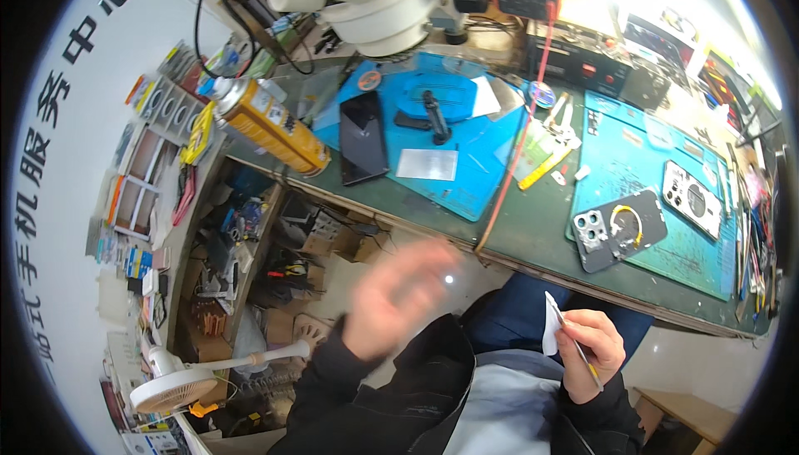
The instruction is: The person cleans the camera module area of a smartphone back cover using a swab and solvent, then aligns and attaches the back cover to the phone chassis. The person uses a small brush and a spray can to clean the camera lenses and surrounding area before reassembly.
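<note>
My left hand [398, 293] is smeared by motion above my lap, short of the desk edge; whether it holds anything is unclear. Pinched in my right hand [593, 351] are a thin stick-like tool and a small white piece [550, 326], perhaps paper, at its upper end. Beyond that hand, on the right blue mat [699, 272], lie a dark phone housing [599, 239] with a yellow ring and a silver one [692, 199]. The left mat [466, 197] carries a dark phone [364, 135], a small metal plate [427, 165] and a black device [434, 118].
A microscope [370, 6] overhangs the desk. An orange spray can [275, 126] is at the left; a red cable [528, 139] crosses the desk. Shelves [258, 255] and a white fan [171, 388] are lower left, tools [743, 264] line the right, and a stool [682, 405] is lower right.
</note>
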Tool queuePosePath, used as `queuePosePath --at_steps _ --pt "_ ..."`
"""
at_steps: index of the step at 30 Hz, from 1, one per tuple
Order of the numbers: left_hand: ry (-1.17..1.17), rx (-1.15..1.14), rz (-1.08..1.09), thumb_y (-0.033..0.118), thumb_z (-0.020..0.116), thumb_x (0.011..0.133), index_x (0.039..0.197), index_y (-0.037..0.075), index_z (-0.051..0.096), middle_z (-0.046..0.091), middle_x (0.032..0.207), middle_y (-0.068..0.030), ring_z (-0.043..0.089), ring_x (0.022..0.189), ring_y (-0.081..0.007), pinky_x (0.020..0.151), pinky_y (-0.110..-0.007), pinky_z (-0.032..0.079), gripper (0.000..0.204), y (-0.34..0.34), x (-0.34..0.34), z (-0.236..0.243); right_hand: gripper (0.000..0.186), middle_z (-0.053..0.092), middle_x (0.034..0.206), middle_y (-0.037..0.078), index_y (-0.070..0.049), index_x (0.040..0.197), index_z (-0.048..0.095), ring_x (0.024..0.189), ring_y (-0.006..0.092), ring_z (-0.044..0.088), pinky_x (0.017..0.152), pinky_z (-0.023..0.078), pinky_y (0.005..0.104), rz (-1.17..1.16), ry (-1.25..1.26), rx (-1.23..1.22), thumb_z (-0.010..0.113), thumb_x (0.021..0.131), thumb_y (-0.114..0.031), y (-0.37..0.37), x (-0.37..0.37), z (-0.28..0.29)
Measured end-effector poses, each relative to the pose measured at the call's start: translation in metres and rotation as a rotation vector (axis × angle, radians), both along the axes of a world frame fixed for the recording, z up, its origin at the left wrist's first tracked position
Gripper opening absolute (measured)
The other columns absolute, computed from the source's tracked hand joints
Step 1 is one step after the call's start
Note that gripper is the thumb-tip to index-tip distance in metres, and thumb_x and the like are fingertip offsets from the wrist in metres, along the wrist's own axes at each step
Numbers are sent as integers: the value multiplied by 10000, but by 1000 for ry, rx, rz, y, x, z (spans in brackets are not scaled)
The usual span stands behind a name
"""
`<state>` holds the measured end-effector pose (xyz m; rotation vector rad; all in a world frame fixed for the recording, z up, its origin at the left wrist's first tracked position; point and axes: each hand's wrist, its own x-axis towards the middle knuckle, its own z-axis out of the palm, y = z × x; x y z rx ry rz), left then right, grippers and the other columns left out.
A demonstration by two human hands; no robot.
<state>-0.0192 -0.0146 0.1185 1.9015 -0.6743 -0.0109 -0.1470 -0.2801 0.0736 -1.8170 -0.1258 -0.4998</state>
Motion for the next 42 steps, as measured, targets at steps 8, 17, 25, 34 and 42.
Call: queuePosePath --at_steps 8,17,25,34,42 --pt "-705 59 847 245 828 833 1552 53 319 418 1490 -212 427 1394 -332 1129 -455 372 902 109 173 64 258 710 1032 153 -15 1057 712 869 223 705 761 556 286 137 11 123 735 836 116 23 20 7" --pt "-922 136 758 71 790 832 1528 45 345 410 1488 -172 462 1321 -270 1121 -404 386 826 109 152 72 240 720 1043 160 2 1049 739 908 204 705 760 551 281 215 82 310 728 843 125 33 39 16" --pt "-507 171 138 27 883 667 1472 252 372 413 1328 -188 635 1091 -352 862 -424 552 980 86 -5 -37 189 686 1125 90 51 1133 717 1000 119 634 854 502 258 437 533 802 681 952 6 69 58 -2" --pt "-254 -152 255 60 874 744 1439 130 318 471 1368 -227 624 1089 -307 889 -398 558 894 30 -40 -135 258 720 1047 125 -23 1124 730 923 218 713 780 567 305 390 113 293 728 878 55 102 63 -28" --pt "-277 -118 272 106 860 798 1444 161 321 472 1371 -231 632 1073 -307 850 -382 570 843 30 -41 -139 289 724 1017 109 -37 1110 725 897 250 722 759 581 320 345 39 179 760 834 39 113 65 -33"
